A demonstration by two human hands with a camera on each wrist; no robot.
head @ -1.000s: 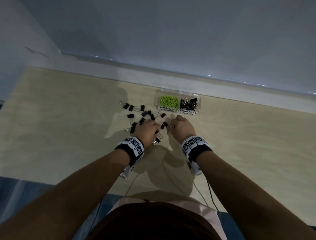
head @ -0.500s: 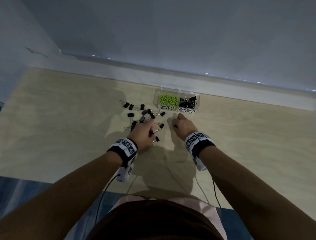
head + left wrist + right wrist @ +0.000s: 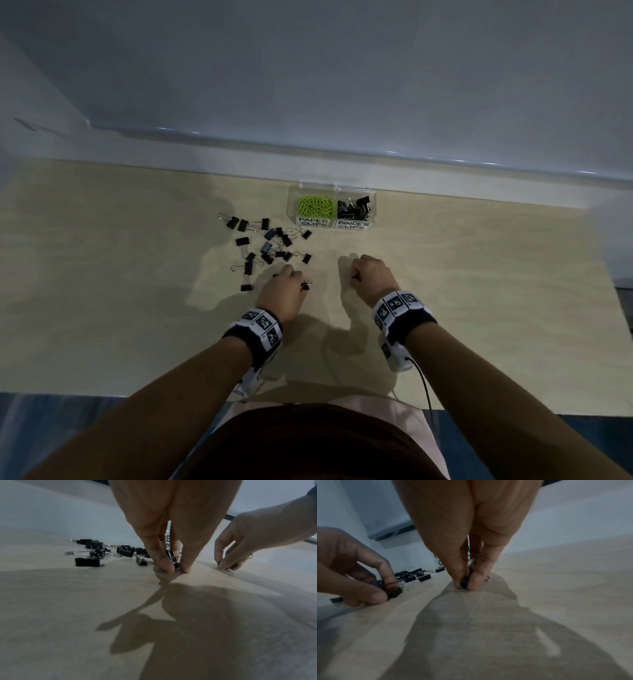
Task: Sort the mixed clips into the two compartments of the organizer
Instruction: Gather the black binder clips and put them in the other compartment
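Both hands down on the table. Left hand pinches a black binder clip at near edge of the loose clip pile; right hand pinches another clip w/ thumb & finger. Organizer sits far side, paper clips left, binder clips right.

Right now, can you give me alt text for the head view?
Both hands pinch black binder clips against a pale wooden table: the left hand at the near edge of a scattered pile of binder clips, the right hand apart to its right. Behind them stands a clear organizer, green paper clips in its left compartment and binder clips in its right.
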